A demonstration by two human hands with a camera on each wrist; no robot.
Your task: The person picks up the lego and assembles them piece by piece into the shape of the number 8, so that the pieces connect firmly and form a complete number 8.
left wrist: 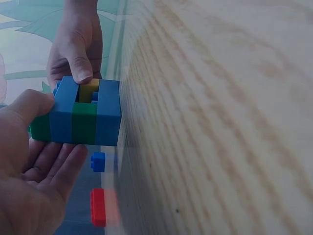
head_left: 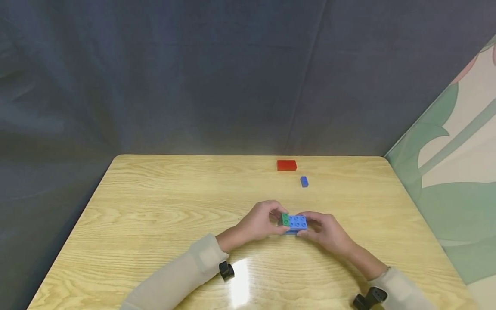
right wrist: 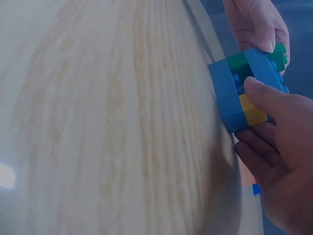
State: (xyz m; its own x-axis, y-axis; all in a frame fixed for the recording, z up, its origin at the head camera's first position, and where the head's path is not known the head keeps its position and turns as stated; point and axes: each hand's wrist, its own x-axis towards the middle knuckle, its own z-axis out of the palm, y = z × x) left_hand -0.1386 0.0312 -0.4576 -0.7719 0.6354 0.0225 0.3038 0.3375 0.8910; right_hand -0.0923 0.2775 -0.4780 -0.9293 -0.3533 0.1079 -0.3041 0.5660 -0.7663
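Both hands hold a stack of toy bricks low over the table. At its base is a long blue brick (left wrist: 108, 112), with a green brick (left wrist: 84, 122) and a yellow brick (right wrist: 253, 110) above it, spaced apart with a gap between. Another long blue brick (head_left: 297, 222) spans those two, and a small green brick (head_left: 285, 220) sits on its left end. My left hand (head_left: 260, 221) pinches the left end, thumb on the near side by the top green brick. My right hand (head_left: 327, 230) grips the right end, its thumb near the yellow brick and its fingers behind.
Beyond the hands, a small blue brick (head_left: 304, 181) lies on the wooden table (head_left: 155, 202). A red brick (head_left: 286, 165) lies near the table's back edge. A dark curtain (head_left: 213, 77) hangs behind, and a leaf-patterned cloth (head_left: 457, 215) borders the right side.
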